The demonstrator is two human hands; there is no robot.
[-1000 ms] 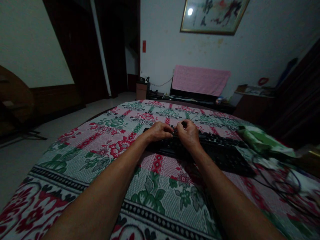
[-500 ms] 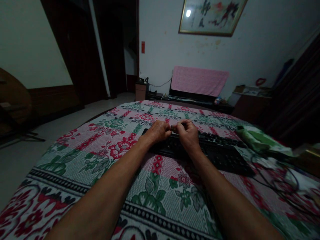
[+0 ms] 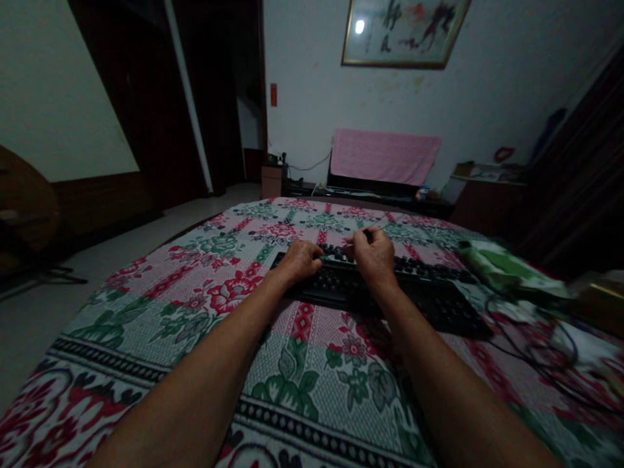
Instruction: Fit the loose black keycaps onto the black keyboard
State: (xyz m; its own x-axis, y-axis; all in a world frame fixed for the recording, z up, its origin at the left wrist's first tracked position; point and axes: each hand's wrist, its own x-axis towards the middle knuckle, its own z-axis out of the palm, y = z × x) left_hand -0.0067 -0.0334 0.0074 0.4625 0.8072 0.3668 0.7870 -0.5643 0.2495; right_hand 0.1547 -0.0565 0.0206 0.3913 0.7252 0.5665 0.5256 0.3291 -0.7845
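Observation:
A black keyboard (image 3: pixel 439 305) lies across the patterned cloth in front of me. Behind its far edge runs a row of small black pieces (image 3: pixel 414 265) that look like loose keycaps. My left hand (image 3: pixel 301 260) is over the keyboard's left part, thumb and fingers pinched together; what sits between them is too small and dark to name. To its right, my right hand (image 3: pixel 375 257) is raised over the middle of the keyboard, fingers curled into a pinch. A tiny light bit shows at its fingertips, too blurred to identify. The two hands are apart.
A floral tablecloth (image 3: pixel 234 292) covers the table. On the right are a green and white package (image 3: pixel 507 266), black cable (image 3: pixel 521 357) and white crumpled paper (image 3: pixel 519 312). Beyond the table, a pink cloth (image 3: pixel 385 156) hangs over a dark screen by the wall.
My hands, which met at the fingertips, have separated: the right moved slightly right and up, the left slightly left and down. The keyboard stays in place as the view shifts a little.

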